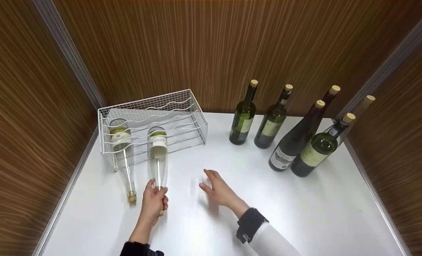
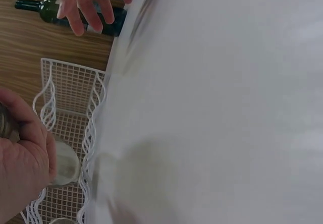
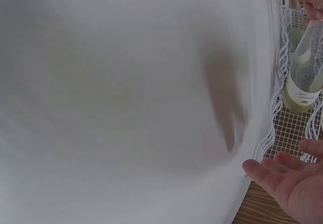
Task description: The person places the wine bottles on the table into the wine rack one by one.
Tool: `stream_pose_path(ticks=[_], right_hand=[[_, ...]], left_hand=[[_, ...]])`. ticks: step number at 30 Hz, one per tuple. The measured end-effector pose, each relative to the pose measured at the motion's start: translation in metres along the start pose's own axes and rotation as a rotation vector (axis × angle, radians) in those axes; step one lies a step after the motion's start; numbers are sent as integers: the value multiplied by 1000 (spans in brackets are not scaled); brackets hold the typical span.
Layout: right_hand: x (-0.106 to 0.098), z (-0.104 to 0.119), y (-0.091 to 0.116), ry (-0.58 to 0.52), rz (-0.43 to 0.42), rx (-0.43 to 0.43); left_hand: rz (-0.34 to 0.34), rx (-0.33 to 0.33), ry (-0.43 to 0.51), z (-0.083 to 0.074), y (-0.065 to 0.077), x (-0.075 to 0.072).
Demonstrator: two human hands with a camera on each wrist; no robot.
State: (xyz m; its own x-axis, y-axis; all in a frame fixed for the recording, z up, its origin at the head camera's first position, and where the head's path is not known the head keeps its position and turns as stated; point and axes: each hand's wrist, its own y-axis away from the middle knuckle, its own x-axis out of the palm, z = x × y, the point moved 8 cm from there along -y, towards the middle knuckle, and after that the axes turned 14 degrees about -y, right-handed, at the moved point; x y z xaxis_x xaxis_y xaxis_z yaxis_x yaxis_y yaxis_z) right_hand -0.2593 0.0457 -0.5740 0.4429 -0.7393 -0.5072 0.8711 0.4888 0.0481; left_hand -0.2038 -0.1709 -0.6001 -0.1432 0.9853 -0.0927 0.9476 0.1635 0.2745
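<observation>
White wire rack is sitting far left on the table, its wavy bars crossing over two bottle bases. Left bottle is lying with its base among the bars, neck pointing back toward the person, no hand touching it. Next one right, the clear bottle, is lying roughly alongside: base in the rack, long axis running away from the person, cork end nearest. Left hand is gripping its neck, thumb and fingers curling round. Whether the base is fully seated, can't tell.

Key relation, judging: rack is lying straight ahead of the left hand along the bottle's axis, so that hand is the nearer one. Right hand is hovering apart, right of the bottle, fingers extending loosely, holding nothing. Farther right, six corked bottles are standing upright: two green bottles at the near side of the group, then a dark bottle and others crowding together, well apart from both hands.
</observation>
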Motion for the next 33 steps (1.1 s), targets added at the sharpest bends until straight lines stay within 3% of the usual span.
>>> stream_pose_path(ticks=[11,33], right_hand=[[9,5,-2,24,23,-6],[43,29,-22,102,104,-24]], left_hand=[[-65,2,9,2,-21,-17],[-127,7,43,3,-58,-28]])
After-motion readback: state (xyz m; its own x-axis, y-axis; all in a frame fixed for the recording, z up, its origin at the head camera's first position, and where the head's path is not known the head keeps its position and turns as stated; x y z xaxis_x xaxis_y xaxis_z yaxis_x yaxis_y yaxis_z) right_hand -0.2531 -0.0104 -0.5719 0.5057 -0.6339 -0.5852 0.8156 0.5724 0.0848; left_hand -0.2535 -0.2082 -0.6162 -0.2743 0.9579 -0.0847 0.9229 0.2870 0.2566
